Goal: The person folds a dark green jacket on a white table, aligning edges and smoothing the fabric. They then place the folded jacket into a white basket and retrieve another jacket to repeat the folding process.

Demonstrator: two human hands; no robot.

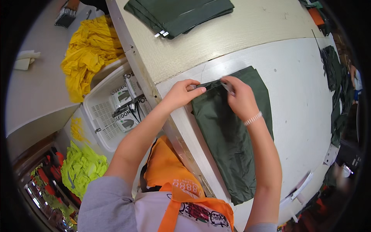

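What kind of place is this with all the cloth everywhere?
Probably a clothes workshop or packing room. The clues are the dark green cloth on the worktable, a stack of dark green pieces beyond it, and a heap of yellow fabric to the left.

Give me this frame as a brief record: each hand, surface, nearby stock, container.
left hand: pinching the dark green fabric at its far-left corner
right hand: gripping the same far edge, farther right
surface: white tabletop
far stock: stacked dark green pieces
left stock: yellow fabric, lime fabric
container: white basket holding printed packages
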